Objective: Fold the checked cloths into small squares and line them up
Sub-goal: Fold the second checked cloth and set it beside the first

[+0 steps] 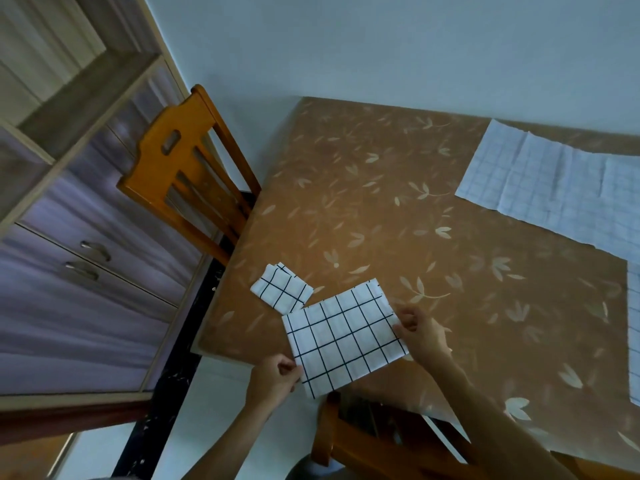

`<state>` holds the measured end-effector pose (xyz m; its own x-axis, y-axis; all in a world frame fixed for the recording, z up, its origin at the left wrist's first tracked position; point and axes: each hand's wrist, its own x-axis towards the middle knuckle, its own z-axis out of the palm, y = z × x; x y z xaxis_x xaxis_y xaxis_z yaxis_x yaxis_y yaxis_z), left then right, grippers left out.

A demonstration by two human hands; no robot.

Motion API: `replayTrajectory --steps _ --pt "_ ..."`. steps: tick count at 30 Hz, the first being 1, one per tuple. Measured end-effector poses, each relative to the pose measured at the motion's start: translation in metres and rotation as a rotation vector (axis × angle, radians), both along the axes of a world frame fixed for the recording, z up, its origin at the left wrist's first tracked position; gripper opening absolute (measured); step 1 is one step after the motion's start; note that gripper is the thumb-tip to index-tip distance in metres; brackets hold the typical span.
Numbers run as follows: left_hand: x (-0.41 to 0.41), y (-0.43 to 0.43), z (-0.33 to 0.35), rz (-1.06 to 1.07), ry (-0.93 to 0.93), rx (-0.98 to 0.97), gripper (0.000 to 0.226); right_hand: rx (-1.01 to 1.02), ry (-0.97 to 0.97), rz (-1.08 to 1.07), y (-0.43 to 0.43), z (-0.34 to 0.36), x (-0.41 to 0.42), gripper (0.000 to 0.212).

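- I log the left hand point(273, 375) pinching the near corner of the white, black-checked, half-folded cloth point(346, 336) at the near edge of the brown leaf-patterned table point(381, 202).
- The right hand point(420, 336) pinches its right edge.
- A small folded checked square point(282, 289) lies just beyond; whether they touch, I cannot tell.

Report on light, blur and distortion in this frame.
Head view: dim, bluish light; wide-angle bending tilts the cabinet and chair at left; the cabinet fronts are smeared; the checked cloth pinched by left hand and right hand is sharp; the spread cloth at far right looks washed out.
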<state>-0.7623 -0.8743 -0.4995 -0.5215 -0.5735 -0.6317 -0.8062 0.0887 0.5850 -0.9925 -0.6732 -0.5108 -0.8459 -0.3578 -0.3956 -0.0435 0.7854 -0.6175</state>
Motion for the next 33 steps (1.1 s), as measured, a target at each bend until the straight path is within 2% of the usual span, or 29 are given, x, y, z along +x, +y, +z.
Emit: replayTrajectory --steps 3,6,9,13,16,18,21,23,27,31,33 --pt "-0.001 0.002 -0.002 -0.004 -0.144 -0.127 0.035 -0.007 0.024 -0.007 -0.002 -0.003 -0.001 0.029" --pt "-0.006 0.009 0.008 0.034 -0.21 -0.005 0.048 -0.028 0.054 -0.016 -0.003 -0.004 -0.001 0.026" --pt "-0.006 0.013 0.009 0.165 -0.149 0.238 0.043 -0.042 0.095 -0.003 0.0 -0.008 0.002 0.029" --pt "0.001 0.008 0.006 0.208 -0.075 0.34 0.03 -0.012 0.232 0.144 0.008 -0.013 0.015 0.037" --pt "0.0 0.008 0.007 0.233 -0.041 0.423 0.03 -0.029 0.322 0.245 0.012 -0.006 0.035 0.036" --pt "-0.003 0.009 0.008 0.234 -0.037 0.474 0.031 -0.046 0.287 0.355 0.011 0.007 0.049 0.035" --pt "-0.011 0.012 0.012 0.251 -0.028 0.556 0.026 -0.015 0.204 0.618 0.01 0.019 0.067 0.053" --pt "-0.017 0.016 0.016 0.247 -0.004 0.606 0.023 0.007 0.225 0.703 0.01 0.015 0.078 0.051" --pt "-0.035 0.031 0.029 0.159 0.045 0.676 0.025 -0.028 0.281 0.576 0.013 0.007 0.089 0.055" --pt "-0.049 0.041 0.038 0.045 0.104 0.737 0.03 -0.061 0.346 0.422 0.023 0.008 0.083 0.039" --pt "-0.049 0.038 0.036 -0.053 0.123 0.709 0.032 -0.093 0.349 0.335 0.032 0.007 0.077 0.034"
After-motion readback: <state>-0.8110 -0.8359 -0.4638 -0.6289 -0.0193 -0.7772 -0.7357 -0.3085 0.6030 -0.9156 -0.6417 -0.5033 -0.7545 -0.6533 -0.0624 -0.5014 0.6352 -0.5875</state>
